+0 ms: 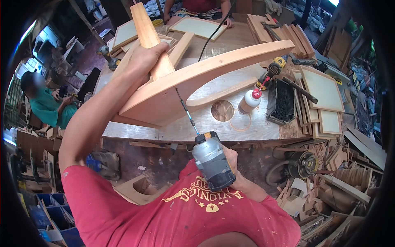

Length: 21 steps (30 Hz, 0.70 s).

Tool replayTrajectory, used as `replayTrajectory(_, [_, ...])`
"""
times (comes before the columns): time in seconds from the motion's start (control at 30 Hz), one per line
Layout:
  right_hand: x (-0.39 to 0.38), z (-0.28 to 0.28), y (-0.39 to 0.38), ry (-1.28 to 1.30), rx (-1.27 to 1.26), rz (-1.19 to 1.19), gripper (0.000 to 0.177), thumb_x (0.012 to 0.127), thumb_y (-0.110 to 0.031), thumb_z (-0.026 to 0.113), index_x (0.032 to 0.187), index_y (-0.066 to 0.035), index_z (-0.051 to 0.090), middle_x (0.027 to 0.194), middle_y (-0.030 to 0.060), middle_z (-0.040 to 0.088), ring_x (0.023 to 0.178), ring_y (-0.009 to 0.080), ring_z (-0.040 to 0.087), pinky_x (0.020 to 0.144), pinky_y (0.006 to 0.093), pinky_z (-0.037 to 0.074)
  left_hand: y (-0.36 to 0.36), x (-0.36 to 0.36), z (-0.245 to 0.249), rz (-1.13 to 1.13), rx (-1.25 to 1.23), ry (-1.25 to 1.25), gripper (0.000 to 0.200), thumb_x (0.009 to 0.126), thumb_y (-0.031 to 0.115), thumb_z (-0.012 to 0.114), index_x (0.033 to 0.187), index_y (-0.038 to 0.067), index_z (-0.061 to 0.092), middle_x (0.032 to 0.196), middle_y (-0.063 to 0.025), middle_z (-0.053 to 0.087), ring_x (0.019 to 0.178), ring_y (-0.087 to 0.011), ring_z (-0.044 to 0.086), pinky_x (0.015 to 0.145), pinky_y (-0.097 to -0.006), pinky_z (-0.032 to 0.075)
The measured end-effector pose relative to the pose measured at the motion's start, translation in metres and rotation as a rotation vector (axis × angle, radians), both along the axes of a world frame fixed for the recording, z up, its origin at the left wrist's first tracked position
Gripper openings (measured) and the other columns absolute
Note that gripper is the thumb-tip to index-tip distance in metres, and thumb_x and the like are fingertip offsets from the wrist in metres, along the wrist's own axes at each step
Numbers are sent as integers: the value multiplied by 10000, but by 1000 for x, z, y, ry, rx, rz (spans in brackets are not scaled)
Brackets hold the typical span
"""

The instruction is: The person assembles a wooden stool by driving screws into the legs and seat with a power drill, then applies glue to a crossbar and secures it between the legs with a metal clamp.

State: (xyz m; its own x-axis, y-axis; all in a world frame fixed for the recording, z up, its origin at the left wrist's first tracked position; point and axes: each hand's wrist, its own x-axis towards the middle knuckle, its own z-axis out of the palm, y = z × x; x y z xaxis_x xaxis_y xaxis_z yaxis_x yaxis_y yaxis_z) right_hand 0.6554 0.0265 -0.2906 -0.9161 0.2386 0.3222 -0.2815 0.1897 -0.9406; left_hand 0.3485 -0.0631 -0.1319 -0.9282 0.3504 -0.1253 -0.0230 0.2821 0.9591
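Note:
My left hand [151, 58] is wrapped round a wooden leg [145, 26] that stands up from a curved wooden piece [214, 68]. The curved piece rests tilted over the worktable. In my right hand [230, 158] is a power driver [212, 160], held low in front of my chest and pointing up and forward. Its long thin bit [187, 110] reaches the near face of the curved piece, close to a small dark mark; whether the tip touches the wood I cannot tell. The fingers of my right hand are mostly hidden behind the tool.
A glue bottle [249, 103], a yellow drill [276, 68] and a black tray of screws [281, 101] stand on the worktable [181, 133], right of the curved piece. Framed panels [323, 88] lie stacked at right. One person [51, 103] is at left, another [197, 5] across the table.

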Motion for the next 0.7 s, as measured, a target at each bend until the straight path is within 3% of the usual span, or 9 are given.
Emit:
replayTrajectory(0.07, [1,-7,-4,-76,-201,21,607,757,-186,814,1278,24,583,1068,143,721,843,257,737,718,339,604,2,7,4,18,8,6,594,791,265,785,1138,-141,525,906,-153,611,715,-236,672,615,-372,563])
replayTrajectory(0.13, [-1,-9,-6,-47,-195,20,609,763,-180,814,1286,25,579,1045,133,729,840,255,740,717,328,606,1,6,3,11,-10,0,596,791,267,785,1136,-144,525,903,-151,611,709,-235,669,616,-372,560])
replayTrajectory(0.23, [-3,-3,0,80,93,-11,625,760,-178,817,1297,31,573,1045,130,732,852,253,741,721,317,608,2,3,0,2,-23,-3,600,793,269,784,1134,-151,525,903,-150,611,707,-236,668,618,-375,557])
replayTrajectory(0.4, [-13,-8,3,244,322,-105,653,738,-181,826,1303,32,575,1092,146,720,879,243,739,734,320,608,2,7,7,8,-28,-5,592,799,269,784,1137,-149,536,912,-160,625,715,-237,673,627,-373,556])
replayTrajectory(0.47, [-9,-13,2,84,140,-84,597,763,-135,821,1298,10,598,1016,102,741,841,174,732,750,287,601,1,3,4,-1,-35,-18,588,800,270,786,1141,-143,542,917,-166,633,717,-236,675,630,-371,556])
replayTrajectory(0.53, [-7,-14,4,77,138,-72,608,756,-135,826,1301,9,598,1019,103,742,837,169,731,752,288,599,-1,8,1,0,-10,-10,588,803,268,786,1149,-140,543,920,-167,638,714,-235,675,630,-369,555])
replayTrajectory(0.63, [-10,-15,13,211,302,-73,689,715,-182,844,1310,33,573,1105,145,723,868,227,739,743,322,601,0,9,4,1,10,29,586,808,262,783,1162,-138,541,923,-165,640,713,-235,675,632,-367,555])
replayTrajectory(0.7, [-4,-20,14,178,279,-74,693,712,-182,845,1310,36,571,1111,142,723,867,225,738,747,321,599,0,13,2,-2,0,15,585,813,259,779,1170,-138,540,925,-163,641,716,-235,675,635,-366,555])
